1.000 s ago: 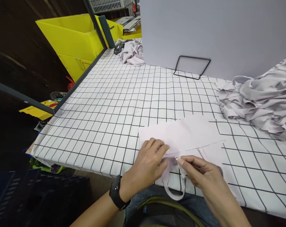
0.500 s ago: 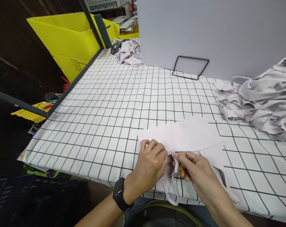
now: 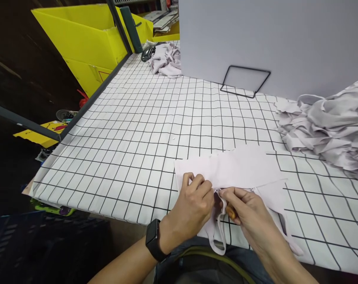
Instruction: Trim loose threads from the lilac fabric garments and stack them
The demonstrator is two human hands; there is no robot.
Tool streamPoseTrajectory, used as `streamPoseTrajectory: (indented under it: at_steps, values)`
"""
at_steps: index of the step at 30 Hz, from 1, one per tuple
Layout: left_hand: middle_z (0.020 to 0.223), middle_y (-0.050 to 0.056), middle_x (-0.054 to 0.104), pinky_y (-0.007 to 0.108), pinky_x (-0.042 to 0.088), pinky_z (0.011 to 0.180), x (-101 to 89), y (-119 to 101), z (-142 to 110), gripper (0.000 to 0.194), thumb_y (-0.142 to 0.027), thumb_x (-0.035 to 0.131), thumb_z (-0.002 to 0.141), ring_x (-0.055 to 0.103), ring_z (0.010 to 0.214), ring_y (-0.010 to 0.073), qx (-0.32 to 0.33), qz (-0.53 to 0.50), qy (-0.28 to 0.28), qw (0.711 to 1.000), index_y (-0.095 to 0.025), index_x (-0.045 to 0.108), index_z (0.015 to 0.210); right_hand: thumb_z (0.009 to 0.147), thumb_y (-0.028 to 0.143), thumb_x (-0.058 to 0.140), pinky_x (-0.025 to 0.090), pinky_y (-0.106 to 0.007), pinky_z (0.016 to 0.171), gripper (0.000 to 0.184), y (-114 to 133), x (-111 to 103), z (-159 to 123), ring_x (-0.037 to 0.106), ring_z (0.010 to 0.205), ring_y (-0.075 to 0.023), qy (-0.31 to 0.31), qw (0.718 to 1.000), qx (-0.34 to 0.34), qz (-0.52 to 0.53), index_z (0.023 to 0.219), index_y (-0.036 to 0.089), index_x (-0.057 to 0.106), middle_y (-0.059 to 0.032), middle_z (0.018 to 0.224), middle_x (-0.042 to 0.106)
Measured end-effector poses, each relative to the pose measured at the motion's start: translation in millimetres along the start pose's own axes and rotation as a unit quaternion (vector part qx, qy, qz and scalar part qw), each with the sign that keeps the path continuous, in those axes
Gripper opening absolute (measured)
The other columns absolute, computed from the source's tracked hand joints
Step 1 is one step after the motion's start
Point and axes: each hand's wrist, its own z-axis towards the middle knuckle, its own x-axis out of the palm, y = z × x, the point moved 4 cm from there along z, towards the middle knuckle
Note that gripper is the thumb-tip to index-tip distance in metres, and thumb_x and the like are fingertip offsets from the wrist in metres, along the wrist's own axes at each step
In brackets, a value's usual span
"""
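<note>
A pale pink garment (image 3: 240,167) with thin straps lies flat at the table's near edge. My left hand (image 3: 198,203) is closed on its lower edge, fingers bent and pressed together. Close beside it, my right hand (image 3: 245,207) pinches the same edge where a strap joins the cloth. Under the right fingers shows a rounded orange-brown piece (image 3: 231,213), perhaps a tool's handle; its kind is hidden. A looped strap (image 3: 222,236) hangs down between the two hands. I wear a black watch (image 3: 153,238) on the left wrist.
The table has a white cloth with black grid lines (image 3: 131,130). Crumpled pale garments form a large pile (image 3: 329,126) at right and a smaller heap (image 3: 168,59) at the back. A grey panel (image 3: 255,35) with a wire stand (image 3: 245,81) stands behind. Yellow bins (image 3: 87,39) are at left.
The view has shifted slightly, so most things sit a little further right. Both hands keep their grip on the garment's edge, with hardly any movement.
</note>
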Motion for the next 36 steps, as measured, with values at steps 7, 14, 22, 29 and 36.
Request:
streamPoseTrajectory:
  at_steps: [7,14,22,29,36]
  values:
    - [0.082,0.004,0.057,0.041,0.040,0.080,-2.0,1.4,1.0,0.015,-0.004,0.054,0.087,0.048,0.086,0.0210,-0.005,0.000,0.011,1.000,-0.013,0.057,0.076,0.064,0.050,0.084,0.024,-0.021,0.042,0.045,-1.5,0.8,-2.4,0.034,0.042,-0.0060,0.008,1.000,0.005,0.001,0.050,0.019,0.054,0.0053,0.042,0.045]
    - [0.082,0.004,0.057,0.041,0.039,0.080,-1.4,0.7,0.6,0.016,-0.004,0.054,0.087,0.048,0.086,0.0212,-0.004,-0.002,0.007,1.000,-0.013,0.058,0.076,0.059,0.052,0.084,0.023,-0.021,0.040,0.046,2.3,2.7,-1.5,0.034,0.040,-0.0059,-0.011,1.000,0.002,0.020,0.049,0.019,0.054,0.0053,0.042,0.044]
    - [0.080,0.004,0.056,0.040,0.038,0.077,-4.5,-1.5,1.8,0.018,-0.004,0.051,0.088,0.047,0.083,0.0210,-0.002,0.007,0.009,1.000,-0.013,0.056,0.074,0.061,0.049,0.082,0.023,-0.021,0.040,0.043,1.0,3.8,-3.9,0.033,0.038,-0.0067,-0.019,1.000,-0.015,-0.006,0.048,0.020,0.052,0.0056,0.039,0.043]
    - [0.080,0.004,0.055,0.040,0.038,0.080,-3.8,-0.8,2.3,0.019,-0.006,0.050,0.089,0.048,0.083,0.0211,-0.005,0.018,0.012,1.000,-0.015,0.055,0.074,0.066,0.042,0.080,0.020,-0.021,0.040,0.040,-2.5,6.0,-5.5,0.031,0.039,-0.0068,-0.018,0.999,-0.019,-0.028,0.049,0.021,0.050,0.0068,0.039,0.040]
    - [0.083,0.005,0.057,0.040,0.038,0.082,-3.8,0.9,3.3,0.017,-0.006,0.050,0.090,0.048,0.085,0.0212,0.009,0.012,0.028,0.999,-0.014,0.055,0.076,0.061,0.046,0.080,0.017,-0.020,0.040,0.044,2.5,8.7,-2.7,0.026,0.039,-0.0047,0.025,0.999,0.021,-0.013,0.046,0.021,0.048,0.0080,0.040,0.037]
